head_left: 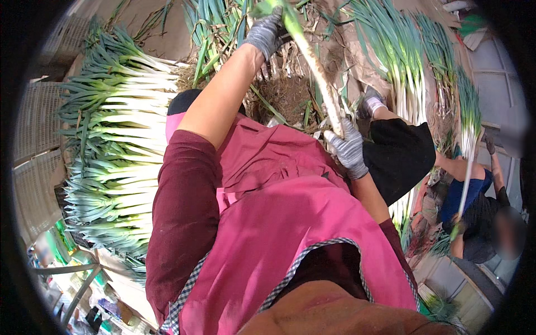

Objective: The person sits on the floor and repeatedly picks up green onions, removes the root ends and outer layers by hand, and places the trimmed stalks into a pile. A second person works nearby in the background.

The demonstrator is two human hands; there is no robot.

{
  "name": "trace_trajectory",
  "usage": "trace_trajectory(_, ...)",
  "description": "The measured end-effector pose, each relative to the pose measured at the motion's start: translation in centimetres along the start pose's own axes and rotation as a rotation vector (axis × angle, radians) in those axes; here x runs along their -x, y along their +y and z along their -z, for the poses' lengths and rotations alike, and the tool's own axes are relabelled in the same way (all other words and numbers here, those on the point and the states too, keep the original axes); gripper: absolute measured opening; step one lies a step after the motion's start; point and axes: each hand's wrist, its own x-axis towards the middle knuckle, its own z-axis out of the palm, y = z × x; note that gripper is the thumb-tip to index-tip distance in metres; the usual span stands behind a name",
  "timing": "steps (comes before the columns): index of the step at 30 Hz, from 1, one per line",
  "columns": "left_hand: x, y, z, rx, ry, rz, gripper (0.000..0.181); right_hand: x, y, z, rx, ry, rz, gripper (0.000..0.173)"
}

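My left hand (266, 33), in a grey striped glove, grips a long green onion (317, 71) near its leafy end, at the top of the view. Its white stalk slants down to the right and carries brown, soiled outer skin. At the lower end, my right hand (348, 146), gloved the same way, closes around the stalk's base in front of my lap. Beneath the stalk lie dark soil and peeled, dry onion skins (289, 90). Uncleaned green onions with rooty ends (220, 25) lie just beyond my left hand.
A long row of cleaned green onions (138, 125) is stacked on my left, leaves outward. More onion bundles (404, 75) lie at the right. Another person (473, 209) sits at far right, holding a green onion (467, 184). A black-clad knee (398, 155) is close to my right hand.
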Motion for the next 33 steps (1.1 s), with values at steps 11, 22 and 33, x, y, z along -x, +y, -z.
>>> trace_trajectory(11,2.9,-0.6,1.6,-0.073,0.117,0.059,0.028,-16.0,-3.1,-7.3,-0.330,-0.029,-0.006,0.033)
trace_trajectory(22,-0.6,-0.9,4.5,-0.034,0.185,0.147,0.042,-18.4,-3.3,-9.2,-0.201,-0.125,-0.047,0.062)
trace_trajectory(33,-7.4,1.4,13.5,-0.077,0.402,-0.040,0.036,-9.5,-2.1,-8.9,-0.723,-0.205,-0.098,0.049)
